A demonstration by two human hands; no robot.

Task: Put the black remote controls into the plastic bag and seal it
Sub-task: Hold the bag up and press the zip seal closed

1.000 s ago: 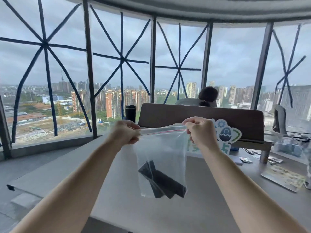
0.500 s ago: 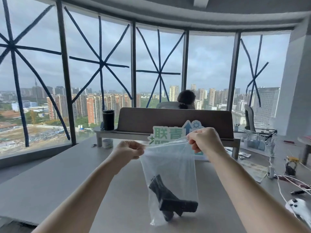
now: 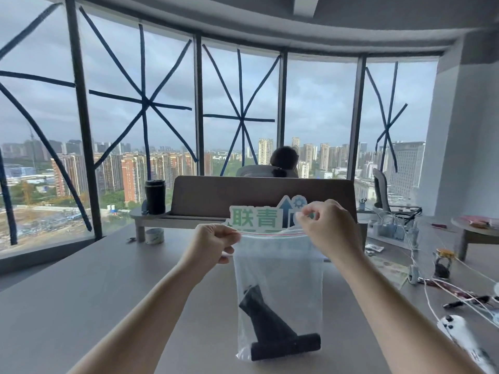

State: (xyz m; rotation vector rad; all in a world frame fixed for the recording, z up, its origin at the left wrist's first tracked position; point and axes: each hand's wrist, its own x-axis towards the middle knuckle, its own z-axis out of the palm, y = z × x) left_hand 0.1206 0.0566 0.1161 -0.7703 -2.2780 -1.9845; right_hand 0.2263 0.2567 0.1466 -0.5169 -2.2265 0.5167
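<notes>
A clear plastic bag (image 3: 280, 268) with a red zip strip hangs upright above the grey table (image 3: 94, 292), its bottom near the surface. Two black remote controls (image 3: 272, 333) lie crossed at its bottom, one leaning, one flat. My left hand (image 3: 213, 245) pinches the strip's left end. My right hand (image 3: 328, 229) pinches the strip's right end, the strip stretched straight between them.
A sign with green characters (image 3: 256, 218) stands behind the bag against a brown divider (image 3: 243, 195). A black cup (image 3: 155, 196) and a tape roll (image 3: 154, 236) sit at the left. Cables (image 3: 445, 287) and a white controller (image 3: 456, 330) lie on the right. A person sits behind the divider.
The camera tilted up and rightward. My hands kept hold of the bag's top, and the zip strip now looks pulled straight; the remotes settled at the bottom.
</notes>
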